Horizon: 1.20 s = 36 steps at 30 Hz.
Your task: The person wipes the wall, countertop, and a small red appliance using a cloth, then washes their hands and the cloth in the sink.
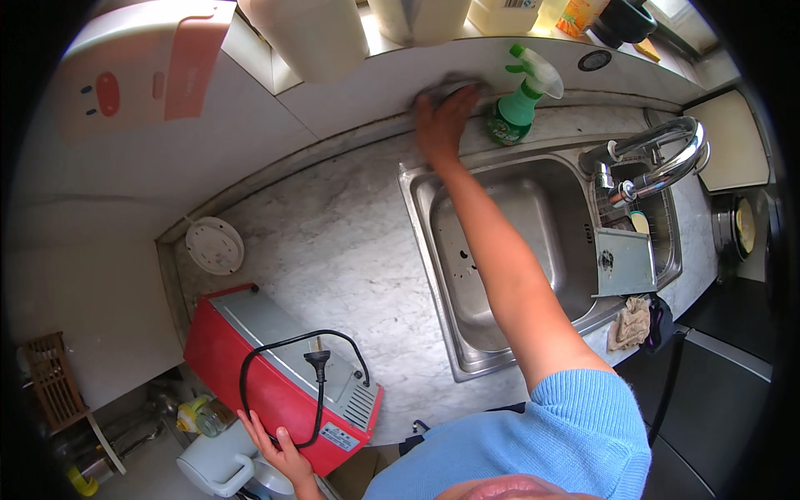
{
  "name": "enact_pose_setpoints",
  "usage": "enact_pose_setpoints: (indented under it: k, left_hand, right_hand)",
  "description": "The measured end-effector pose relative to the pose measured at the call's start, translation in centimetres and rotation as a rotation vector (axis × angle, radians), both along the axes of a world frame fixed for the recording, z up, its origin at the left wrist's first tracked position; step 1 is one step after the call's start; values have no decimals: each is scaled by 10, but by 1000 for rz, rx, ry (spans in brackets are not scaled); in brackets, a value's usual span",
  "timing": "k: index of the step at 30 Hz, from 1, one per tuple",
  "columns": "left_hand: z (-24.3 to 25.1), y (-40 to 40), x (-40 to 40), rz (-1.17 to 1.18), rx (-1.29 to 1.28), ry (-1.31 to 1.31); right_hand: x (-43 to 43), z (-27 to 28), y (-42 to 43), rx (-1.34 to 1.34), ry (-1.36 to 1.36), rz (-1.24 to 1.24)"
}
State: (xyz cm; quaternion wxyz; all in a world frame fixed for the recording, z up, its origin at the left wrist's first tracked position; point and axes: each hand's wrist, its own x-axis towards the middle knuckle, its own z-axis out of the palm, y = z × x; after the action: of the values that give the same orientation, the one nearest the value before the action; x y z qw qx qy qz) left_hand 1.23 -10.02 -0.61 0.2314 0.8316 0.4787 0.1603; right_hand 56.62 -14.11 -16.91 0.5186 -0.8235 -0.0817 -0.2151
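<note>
My right hand (444, 125) reaches across the sink to the wall behind the counter. Under its fingers is a blurred dark grey item, seemingly a cloth (447, 81), pressed at the foot of the wall. Just right of that hand stands a green spray bottle (514, 115) with a clear trigger head. My left hand (278, 453) lies with spread fingers against the side of a red metal appliance (219, 350), probably a small oven, steadying it. A black power cord (294, 340) with its plug loops over the appliance's grey vented panel.
A steel sink (447, 300) holds dark scraps; the chrome faucet (675, 169) arches at right. A metal tray (627, 262) and a crumpled beige cloth (630, 325) sit by the small basin. A white round base (214, 245) lies at left. Containers (306, 37) line the sill.
</note>
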Motion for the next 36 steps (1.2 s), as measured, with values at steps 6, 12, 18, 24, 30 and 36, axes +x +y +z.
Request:
enact_pose_setpoints:
  k: [6,12,18,24,30,36]
  left_hand:
    - [-1,2,1,-12,-7,0]
    - [-3,1,-2,-2,-4,-3]
    - [-5,1,-1,-12,-8,-27]
    - [-5,2,-4,-7,-3,-12]
    - [-5,3,-5,-26,32,29]
    - [-7,3,-5,-42,74,51]
  right_hand:
    - [-27,-1,53,226,9,17]
    - [-91,-8,78,-104,69,322]
    - [-8,-17,-16,-148,19,79]
    - [-22,-41,-69,-414,-128,265]
    - [-20,-23,-118,-469,-146,372]
    - [17,-23,-181,-600,-255,216]
